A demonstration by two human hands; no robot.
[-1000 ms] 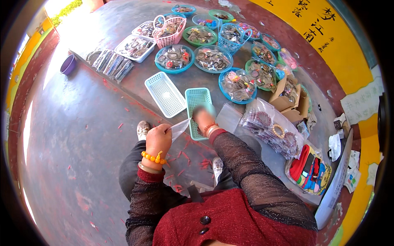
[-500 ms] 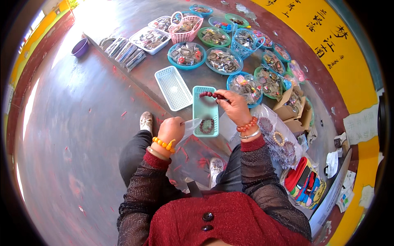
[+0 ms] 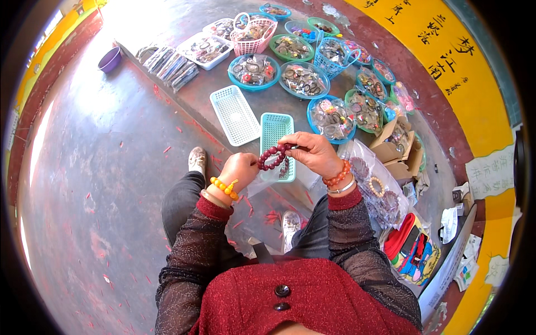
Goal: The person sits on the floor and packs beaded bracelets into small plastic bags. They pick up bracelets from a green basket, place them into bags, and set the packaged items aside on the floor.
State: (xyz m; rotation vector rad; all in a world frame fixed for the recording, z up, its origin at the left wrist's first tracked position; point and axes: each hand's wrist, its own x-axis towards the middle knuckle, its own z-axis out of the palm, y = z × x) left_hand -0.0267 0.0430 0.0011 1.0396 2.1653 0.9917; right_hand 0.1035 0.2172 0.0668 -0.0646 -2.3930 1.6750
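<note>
A dark red beaded bracelet (image 3: 271, 166) is stretched between my hands, over the near half of a mint-green basket (image 3: 277, 126). Its right end is pinched in the fingers of my right hand (image 3: 319, 154). My left hand (image 3: 240, 168) is closed on a clear plastic bag (image 3: 261, 183), which hangs below its fingers, and meets the bracelet's left end. Whether the bracelet's edge is inside the bag I cannot tell. Behind it, another dark bracelet in the basket is partly hidden.
A white basket (image 3: 234, 116) stands left of the green one. Beyond are several basins of bagged trinkets, such as a blue basin (image 3: 254, 86), and a pink basket (image 3: 252, 34). To the right lie a plastic sheet of bracelets (image 3: 385, 192), a cardboard box (image 3: 385, 149) and a colourful bag (image 3: 413, 251).
My right hand has brought the bracelet down and nearer to my left hand. My left hand has risen slightly to the right with the plastic bag, and the two now meet at the bracelet.
</note>
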